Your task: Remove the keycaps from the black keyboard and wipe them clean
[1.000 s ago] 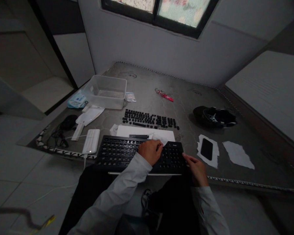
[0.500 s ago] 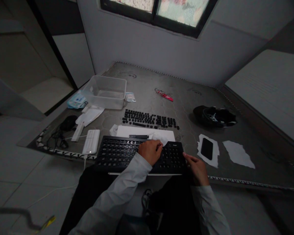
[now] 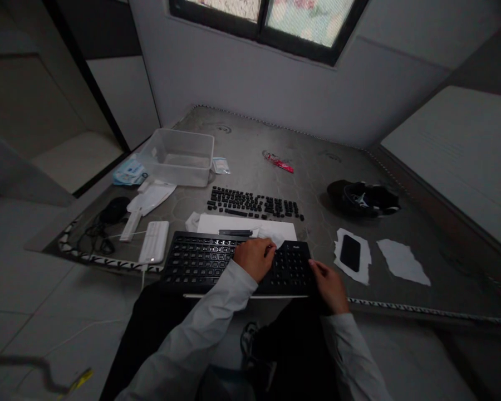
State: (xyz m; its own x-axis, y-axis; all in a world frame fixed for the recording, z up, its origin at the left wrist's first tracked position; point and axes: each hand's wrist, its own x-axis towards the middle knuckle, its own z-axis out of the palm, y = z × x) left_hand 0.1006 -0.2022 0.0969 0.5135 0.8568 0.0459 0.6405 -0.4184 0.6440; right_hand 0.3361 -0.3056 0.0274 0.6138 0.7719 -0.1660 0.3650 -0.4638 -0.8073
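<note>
A black keyboard (image 3: 200,264), its keycaps off across at least the left part, lies across my lap at the table's near edge. Over its middle right rests my left hand (image 3: 254,258), fingers curled and pinched; whatever they hold is hidden. My right hand (image 3: 329,284) grips the keyboard's right edge, the thumb at its top corner. Just behind the keyboard are a white sheet (image 3: 209,224), a dark slim tool (image 3: 235,232) and a crumpled white tissue (image 3: 273,234). Loose black keycaps (image 3: 250,203) lie in rows beyond the sheet.
A clear plastic bin (image 3: 190,175) stands back left, near a white power strip (image 3: 154,242) and a black cable (image 3: 94,239). To the right are a phone (image 3: 350,253) on torn paper, another paper piece (image 3: 403,262) and a black helmet-like object (image 3: 342,200). A red packet (image 3: 281,163) lies farther back.
The whole view has shifted slightly. My right hand has moved a little along with the view and still grips the keyboard's edge. My left hand's pose is nearly the same.
</note>
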